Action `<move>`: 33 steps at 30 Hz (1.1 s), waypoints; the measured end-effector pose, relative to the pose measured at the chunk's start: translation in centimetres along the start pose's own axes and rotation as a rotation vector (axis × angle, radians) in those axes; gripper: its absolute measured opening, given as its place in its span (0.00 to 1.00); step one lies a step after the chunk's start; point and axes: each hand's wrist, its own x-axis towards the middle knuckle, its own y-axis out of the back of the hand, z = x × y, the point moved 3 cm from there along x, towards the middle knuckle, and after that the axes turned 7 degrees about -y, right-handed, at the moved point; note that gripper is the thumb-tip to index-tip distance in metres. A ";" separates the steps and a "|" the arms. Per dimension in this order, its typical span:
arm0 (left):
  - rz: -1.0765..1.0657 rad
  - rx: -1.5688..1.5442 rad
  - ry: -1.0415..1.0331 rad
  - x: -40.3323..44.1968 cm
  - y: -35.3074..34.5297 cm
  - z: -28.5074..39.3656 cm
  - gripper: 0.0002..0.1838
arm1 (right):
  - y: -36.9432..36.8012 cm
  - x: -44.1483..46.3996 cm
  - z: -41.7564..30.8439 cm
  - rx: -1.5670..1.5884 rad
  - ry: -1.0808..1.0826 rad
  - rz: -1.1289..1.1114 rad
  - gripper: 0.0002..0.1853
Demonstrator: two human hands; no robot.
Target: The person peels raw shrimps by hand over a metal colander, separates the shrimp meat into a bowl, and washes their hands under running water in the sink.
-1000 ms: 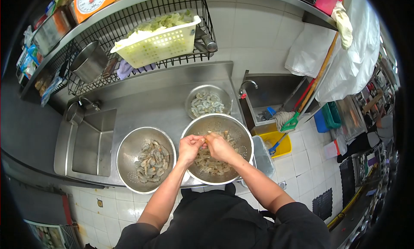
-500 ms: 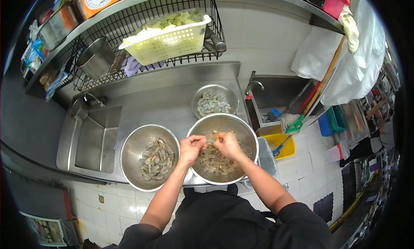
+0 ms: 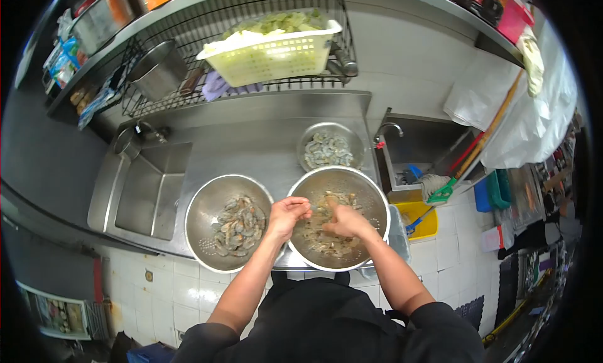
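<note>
My left hand hovers over the left rim of the right steel colander bowl, fingertips pinched together; whatever they hold is too small to make out. Inside that bowl, my right hand points down with thumb and forefinger apart, just above a pile of brownish shrimp shells. To the left stands another perforated steel bowl with grey unpeeled shrimp. Behind the right bowl, a smaller steel bowl contains pale peeled shrimp.
The bowls stand on a steel counter with a sink at its left. A wire rack above carries a basket of cut greens and a steel pot. Right of the counter are a low sink and a yellow bucket.
My right hand has parted its fingers and reaches lower over the shells. My left hand stays pinched near the bowl's left rim. The whole view has shifted slightly.
</note>
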 end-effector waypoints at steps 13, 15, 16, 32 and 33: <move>0.112 1.033 -0.273 -2.5 12.5 4.6 0.12 | 3.2 8.9 -2.4 1.730 -0.025 0.172 0.11; -0.088 1.670 -0.147 -3.5 15.3 1.6 0.12 | 2.4 8.7 -3.4 1.563 0.036 0.102 0.12; -0.090 1.671 -0.152 -3.8 16.0 0.7 0.12 | 1.9 7.8 -4.9 1.424 -0.010 0.027 0.12; -0.177 0.792 -0.312 -4.2 3.1 8.6 0.11 | -1.6 1.5 -11.9 0.184 0.502 0.316 0.10; -0.186 0.789 -0.315 -3.8 2.0 8.1 0.11 | -1.5 1.4 -11.4 0.181 0.496 0.323 0.10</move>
